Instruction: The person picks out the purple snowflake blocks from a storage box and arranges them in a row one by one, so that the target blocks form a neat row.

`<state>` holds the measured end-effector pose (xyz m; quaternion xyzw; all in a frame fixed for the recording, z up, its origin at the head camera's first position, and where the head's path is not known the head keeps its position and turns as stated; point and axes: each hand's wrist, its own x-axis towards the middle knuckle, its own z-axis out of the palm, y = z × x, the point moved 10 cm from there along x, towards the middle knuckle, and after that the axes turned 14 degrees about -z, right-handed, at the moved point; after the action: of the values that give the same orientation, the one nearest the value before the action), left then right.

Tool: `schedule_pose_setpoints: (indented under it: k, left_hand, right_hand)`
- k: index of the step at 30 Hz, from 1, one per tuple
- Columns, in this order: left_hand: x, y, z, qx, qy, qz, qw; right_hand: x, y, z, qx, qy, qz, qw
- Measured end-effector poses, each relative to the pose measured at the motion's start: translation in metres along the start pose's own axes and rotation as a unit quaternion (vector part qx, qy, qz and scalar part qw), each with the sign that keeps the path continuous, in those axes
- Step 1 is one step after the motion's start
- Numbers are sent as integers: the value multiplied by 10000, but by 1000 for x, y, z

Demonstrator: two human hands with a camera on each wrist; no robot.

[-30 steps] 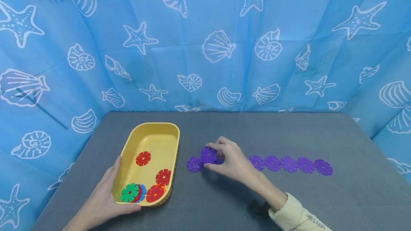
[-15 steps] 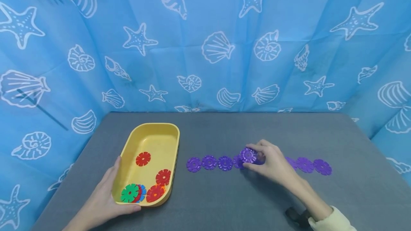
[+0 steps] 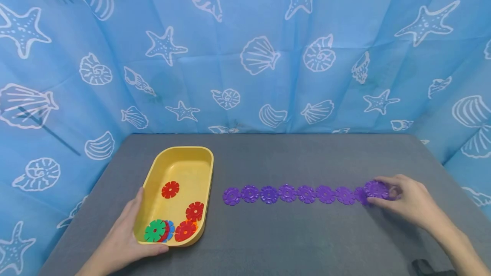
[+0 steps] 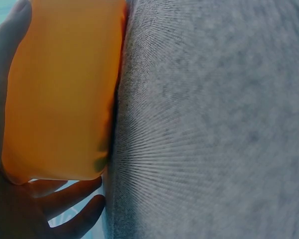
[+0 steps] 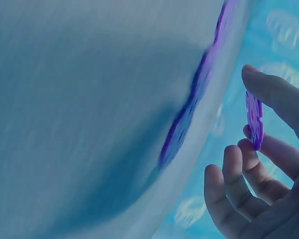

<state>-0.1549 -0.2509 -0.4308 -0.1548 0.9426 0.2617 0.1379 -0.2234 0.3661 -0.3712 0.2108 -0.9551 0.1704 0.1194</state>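
Observation:
My left hand [image 3: 122,240] grips the near left corner of a yellow tray [image 3: 188,171], its thumb along the near rim and its fingers against the left side. Lying in the tray are several notched plastic discs: red [image 3: 170,189], green [image 3: 155,230], blue and orange. My right hand [image 3: 410,201] pinches a purple notched disc [image 3: 376,189] between thumb and fingers; the right wrist view shows that disc [image 5: 255,119] edge-on, raised off the table. It overlaps the right end of a row of purple discs [image 3: 287,193], which it partly hides.
A grey cloth-covered table [image 3: 291,242] carries everything. Behind and at both sides hangs a blue curtain [image 3: 238,20] printed with shells and starfish. A black object [image 3: 426,266] shows by my right wrist at the lower edge.
My right hand has moved steadily rightward from the left end of the purple row to its right end, a purple disc in its pinch. My left hand and the tray have stayed put.

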Motion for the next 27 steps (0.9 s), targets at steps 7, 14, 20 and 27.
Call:
schedule_pose_setpoints:
  k: [7, 14, 20, 27]
  left_hand:
    - [-1, 2, -3, -62, 126, 180, 9997]
    - [-4, 6, -6, -102, 366, 385, 9985]
    - [-8, 11, -10, -143, 625, 600, 9961]
    - [-12, 21, -17, -209, 890, 913, 9916]
  right_hand:
    - [-21, 55, -9, -115, -464, 708, 9963]
    - [-29, 76, 0, -18, -923, 902, 9916]
    - [-36, 85, 4, -44, -1107, 1115, 9876]
    - [-39, 88, 2, -31, -1067, 1329, 9854]
